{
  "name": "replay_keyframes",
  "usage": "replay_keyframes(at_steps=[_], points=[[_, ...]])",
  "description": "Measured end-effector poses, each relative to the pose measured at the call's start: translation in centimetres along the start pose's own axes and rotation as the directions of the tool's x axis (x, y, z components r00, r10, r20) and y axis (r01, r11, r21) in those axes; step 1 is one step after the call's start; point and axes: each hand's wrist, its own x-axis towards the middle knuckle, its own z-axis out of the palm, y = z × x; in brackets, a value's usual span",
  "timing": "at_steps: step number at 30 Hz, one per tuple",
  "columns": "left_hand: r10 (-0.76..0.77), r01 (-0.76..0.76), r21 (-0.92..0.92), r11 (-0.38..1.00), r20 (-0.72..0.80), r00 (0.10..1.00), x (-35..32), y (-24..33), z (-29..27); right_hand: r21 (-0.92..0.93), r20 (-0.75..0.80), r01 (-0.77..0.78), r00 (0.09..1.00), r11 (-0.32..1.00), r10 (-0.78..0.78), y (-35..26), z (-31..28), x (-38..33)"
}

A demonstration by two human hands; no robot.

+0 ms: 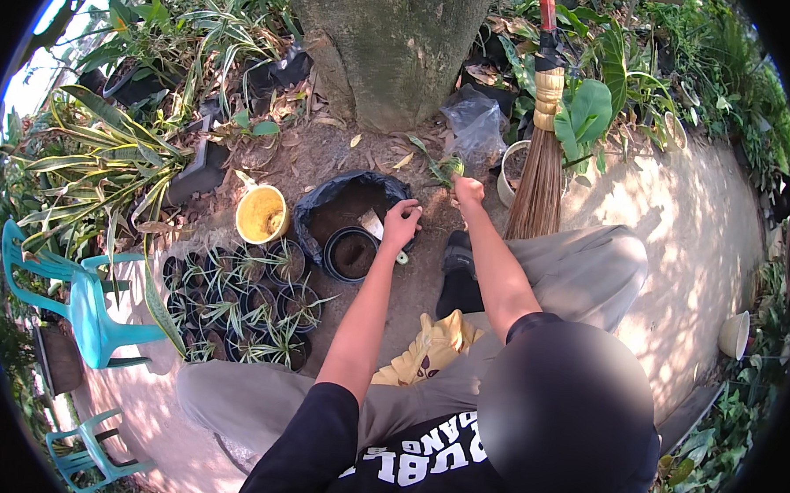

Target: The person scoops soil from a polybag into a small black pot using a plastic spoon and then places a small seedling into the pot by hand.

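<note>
My right hand is closed around a small green plant, held over the ground to the right of a black plastic bag of dark soil. My left hand is at the bag's right edge, fingers curled together in a pinch. Whether anything small is between them cannot be made out. A round black pot with soil in it sits at the bag's near side, below and left of that hand. Beside the pot, partly behind my left wrist, lies a pale flat-bladed tool.
Several black pots of spiky seedlings stand at left, below a yellow bucket. A broom stands upright at right, partly covering a whitish pot. A tree trunk rises ahead. Teal chairs are far left.
</note>
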Motion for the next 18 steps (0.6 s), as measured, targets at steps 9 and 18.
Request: replay_keyframes(at_steps=[9, 18], points=[[0.036, -0.077, -0.218, 0.973, -0.187, 0.982, -1.9, 4.5, -7.4, 0.377, 0.464, 0.115, 0.835, 0.919, -0.295, -8.0, 6.6, -15.7], [0.178, -0.256, -0.148, 0.955, -0.404, 0.897, -7.3, 2.1, -17.0, 0.237, 0.803, 0.265, 0.488, 0.935, -0.342, -7.8, 10.8, -24.8]])
